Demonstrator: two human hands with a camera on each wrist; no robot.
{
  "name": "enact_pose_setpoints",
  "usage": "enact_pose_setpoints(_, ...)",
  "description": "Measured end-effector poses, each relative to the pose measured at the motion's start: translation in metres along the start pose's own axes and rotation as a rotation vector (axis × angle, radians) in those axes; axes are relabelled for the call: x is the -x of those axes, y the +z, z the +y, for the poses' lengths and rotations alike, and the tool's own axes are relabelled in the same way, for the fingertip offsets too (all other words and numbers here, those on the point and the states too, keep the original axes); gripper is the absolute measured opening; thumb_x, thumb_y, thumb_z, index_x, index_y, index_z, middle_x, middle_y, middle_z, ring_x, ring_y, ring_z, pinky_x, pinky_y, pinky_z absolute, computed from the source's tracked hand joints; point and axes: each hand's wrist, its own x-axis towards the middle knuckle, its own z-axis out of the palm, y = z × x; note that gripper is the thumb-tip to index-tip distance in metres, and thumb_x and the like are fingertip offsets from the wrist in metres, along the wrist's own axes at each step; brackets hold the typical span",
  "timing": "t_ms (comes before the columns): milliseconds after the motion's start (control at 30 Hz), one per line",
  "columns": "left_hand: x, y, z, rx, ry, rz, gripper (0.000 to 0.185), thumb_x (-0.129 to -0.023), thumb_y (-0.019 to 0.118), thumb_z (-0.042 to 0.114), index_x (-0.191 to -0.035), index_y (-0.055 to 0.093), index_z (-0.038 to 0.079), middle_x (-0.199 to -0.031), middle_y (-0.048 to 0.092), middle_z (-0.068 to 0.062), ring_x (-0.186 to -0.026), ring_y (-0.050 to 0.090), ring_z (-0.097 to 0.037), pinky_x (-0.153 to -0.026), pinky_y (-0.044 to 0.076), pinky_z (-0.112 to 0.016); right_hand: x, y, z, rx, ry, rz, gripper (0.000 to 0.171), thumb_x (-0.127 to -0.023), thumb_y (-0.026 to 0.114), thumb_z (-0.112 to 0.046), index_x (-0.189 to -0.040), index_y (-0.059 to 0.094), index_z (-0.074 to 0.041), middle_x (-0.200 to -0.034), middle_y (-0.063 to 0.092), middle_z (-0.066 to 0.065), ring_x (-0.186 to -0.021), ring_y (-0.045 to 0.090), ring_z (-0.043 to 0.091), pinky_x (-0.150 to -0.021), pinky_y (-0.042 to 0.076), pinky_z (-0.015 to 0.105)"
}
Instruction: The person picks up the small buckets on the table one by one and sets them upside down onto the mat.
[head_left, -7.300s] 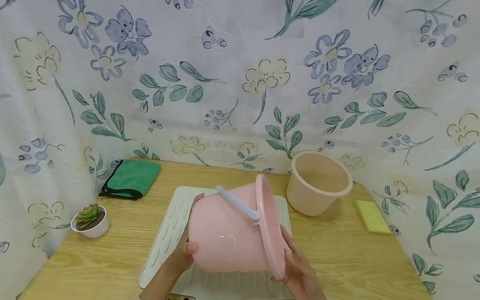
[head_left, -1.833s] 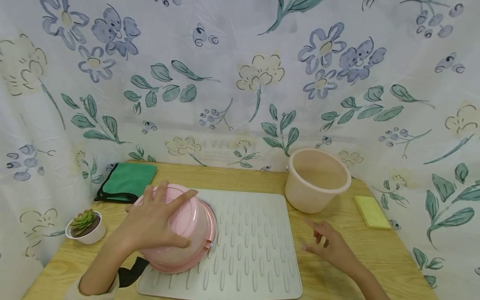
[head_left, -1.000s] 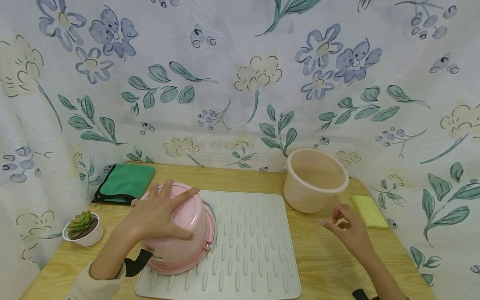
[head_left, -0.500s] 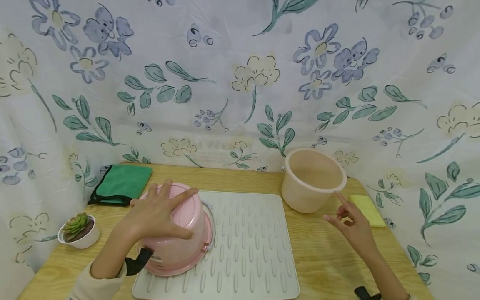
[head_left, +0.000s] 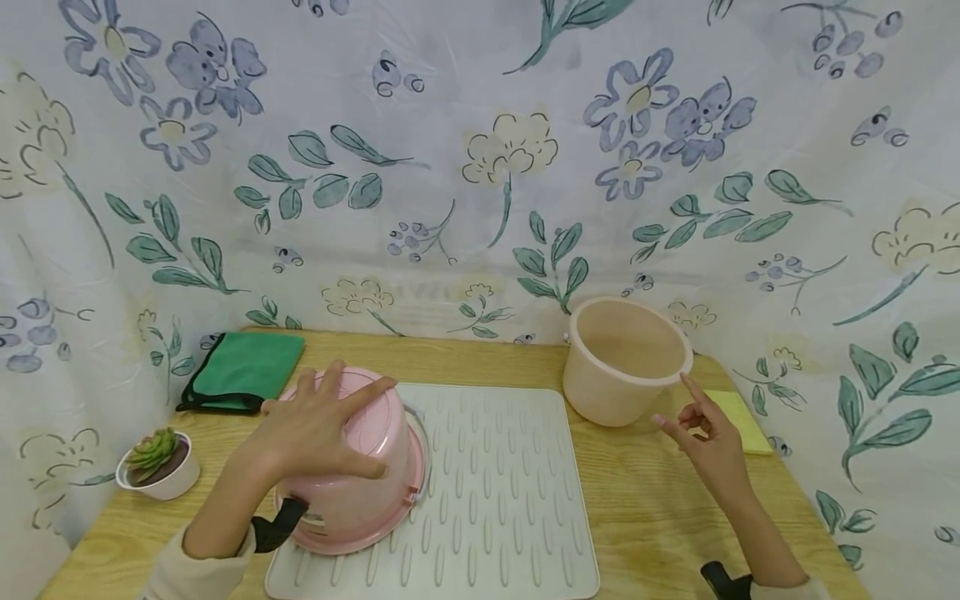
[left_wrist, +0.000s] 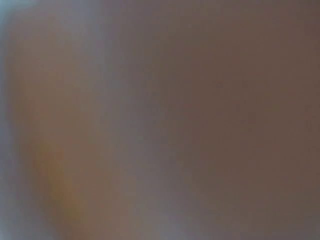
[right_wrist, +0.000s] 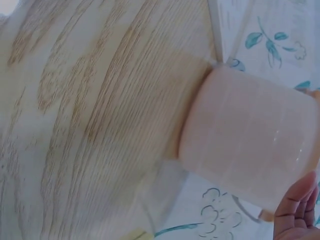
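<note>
"Well, how does the pink bucket (head_left: 378, 432) sit, seen from where we stand?"

"Inverted, on the left part of the white mat (head_left: 510, 483), which lies on the wooden tabletop (head_left: 637, 517). Base uppermost, flared rim below; a pale blue handle (head_left: 427, 442) shows along its right side."

"And the left hand (head_left: 311, 429)?"

"Spread across the upturned base, fingers apart, thumb laid toward the side wall. How hard it presses I cannot tell."

"The right hand (head_left: 708, 442)?"

"Index finger extended toward the beige bucket (head_left: 607, 396), thumb out, remaining fingers bent and pinching nothing. The fingertip lies at or just beside the rim; contact cannot be settled from here."

"Position of that second bucket?"

"Upright on the tabletop, beyond the mat's right edge, with a yellow sponge (head_left: 742, 425) to its right."

"How would the two handle?"

"Both look like smooth moulded plastic: probably light, fairly stiff, not fragile, somewhat slippery on the glossy walls. For the inverted bucket, a hand on either side, low near the flared rim, should hold best. For the upright one, pinch the rim, thumb inside and fingers outside. A handle would likely let the body swing."
</note>
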Motion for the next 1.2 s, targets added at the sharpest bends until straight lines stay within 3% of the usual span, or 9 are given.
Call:
enact_pose_setpoints(267, -0.001, 0.001, -0.001, 0.021, 0.004, -0.005, 0.098, -0.055, 0.059, 0.081, -0.141, 0.033, 0.041, -0.143, 0.024, -0.026, -0.125, 0.018, -0.058, -0.066, 0.019, -0.083, -0.01, 0.01, 0.019, -0.128, 0.059, 0.056, 0.069, -0.086, 0.066, -0.016, -0.145, 0.03, -0.024, -0.089, 0.053, 0.001, -0.075, 0.053, 0.008, -0.059, 0.049, 0.019)
enact_pose_setpoints(567, -0.005, 0.003, -0.001, 0.008, 0.0, -0.009, 0.098, -0.054, 0.055, 0.084, -0.14, 0.033, 0.043, -0.143, 0.025, -0.024, -0.124, 0.023, -0.056, -0.065, 0.025, -0.08, -0.017, 0.015, -0.003, -0.348, 0.198, 0.102, 0.079, -0.085, 0.067, -0.016, -0.148, 0.019, -0.024, -0.089, 0.052, 0.001, -0.073, 0.061, 0.005, -0.065, 0.052, 0.019)
enact_pose_setpoints(800, -0.007, 0.003, -0.001, -0.004, 0.0, -0.01, 0.098, -0.054, 0.056, 0.084, -0.14, 0.033, 0.043, -0.142, 0.026, -0.024, -0.123, 0.025, -0.054, -0.064, 0.028, -0.079, -0.029, 0.022, 0.001, -0.434, 0.336, 0.158, 0.089, -0.082, 0.07, -0.026, -0.147, 0.01, -0.032, -0.093, 0.047, 0.002, -0.075, 0.066, 0.005, -0.069, 0.051, 0.018)
enact_pose_setpoints(967, -0.006, 0.004, -0.002, -0.002, -0.002, -0.012, 0.098, -0.054, 0.057, 0.083, -0.14, 0.033, 0.043, -0.142, 0.026, -0.024, -0.124, 0.025, -0.054, -0.064, 0.027, -0.079, -0.036, 0.027, -0.004, -0.608, 0.377, 0.19, 0.094, -0.08, 0.071, -0.018, -0.148, 0.008, -0.028, -0.083, 0.048, 0.0, -0.074, 0.066, 0.006, -0.068, 0.052, 0.022)
enact_pose_setpoints(1200, -0.005, 0.002, -0.002, -0.009, -0.001, -0.005, 0.098, -0.055, 0.057, 0.083, -0.14, 0.034, 0.042, -0.142, 0.026, -0.025, -0.122, 0.027, -0.053, -0.064, 0.027, -0.08, -0.042, 0.03, -0.009, -0.738, 0.414, 0.202, 0.095, -0.079, 0.071, -0.008, -0.149, 0.01, -0.029, -0.073, 0.044, -0.003, -0.068, 0.066, 0.006, -0.067, 0.053, 0.022)
